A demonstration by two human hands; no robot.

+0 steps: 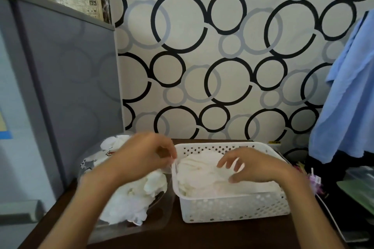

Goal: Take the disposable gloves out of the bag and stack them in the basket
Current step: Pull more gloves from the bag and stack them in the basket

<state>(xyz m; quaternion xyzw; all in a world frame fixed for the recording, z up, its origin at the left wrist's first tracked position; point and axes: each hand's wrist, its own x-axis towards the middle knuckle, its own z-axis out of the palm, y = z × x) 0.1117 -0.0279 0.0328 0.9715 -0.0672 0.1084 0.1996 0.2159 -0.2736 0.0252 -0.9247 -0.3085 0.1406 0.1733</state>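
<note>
Head view, lower centre: left hand (145,153) pinching a glove edge (172,162) at basket (232,208) rim; right hand (255,164) hovering loosely open over stacked gloves (202,176).

Left hand (145,153) pinches a glove (173,160) at the basket (232,206); right hand (257,166) spread over stacked gloves (202,170).

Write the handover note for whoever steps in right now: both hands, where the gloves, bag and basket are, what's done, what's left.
Left hand: over the bag, fingers pinching a thin glove edge near the basket's left rim; blurred, so the grip is not certain.
Right hand: open, fingers spread on the glove stack in the basket.
Bag: clear, lying on the dark table left of the basket, a heap of loose gloves in it.
Basket: white, perforated, partly filled.
Done: some of the gloves stacked.
Left: move the bag's heap over and flatten it onto the stack.
</note>
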